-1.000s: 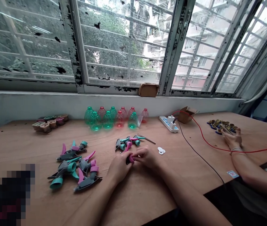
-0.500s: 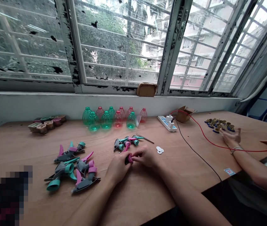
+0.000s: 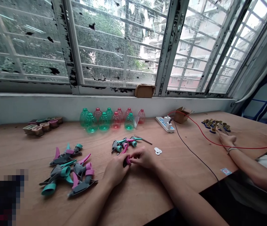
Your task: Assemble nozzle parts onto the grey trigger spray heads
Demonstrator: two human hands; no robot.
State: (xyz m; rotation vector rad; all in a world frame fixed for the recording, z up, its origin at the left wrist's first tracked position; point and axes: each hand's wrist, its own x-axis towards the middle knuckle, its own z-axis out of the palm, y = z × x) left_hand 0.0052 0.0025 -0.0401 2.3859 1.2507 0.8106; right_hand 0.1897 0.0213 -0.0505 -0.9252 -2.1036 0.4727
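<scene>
My left hand [image 3: 116, 169] is closed around a trigger spray head [image 3: 128, 160] with a pink collar; its pink trigger pokes up past the fingers. The fingertips of my right hand [image 3: 143, 158] are pinched together against the collar's mouth, and whatever they hold there is hidden. Just beyond my hands lies a small group of spray heads [image 3: 117, 147] in grey, teal and pink. To the left is a looser pile of spray heads [image 3: 59, 171]. Several thin white discs [image 3: 157, 151] lie to the right of my right hand.
Green bottles [image 3: 104, 122] and pink bottles [image 3: 116, 121] line the wall. Metal tweezers [image 3: 145, 139] lie before them. A power strip [image 3: 165, 124] with cables stands at the right. A co-worker's hand [image 3: 226, 138] reaches toward gold-and-blue parts [image 3: 215, 125]. Small containers [image 3: 41, 126] sit far left.
The view has shifted slightly. Both my hands stay together at the spray head with almost the same hold. The co-worker's near hand has changed its pose by the gold-and-blue parts.
</scene>
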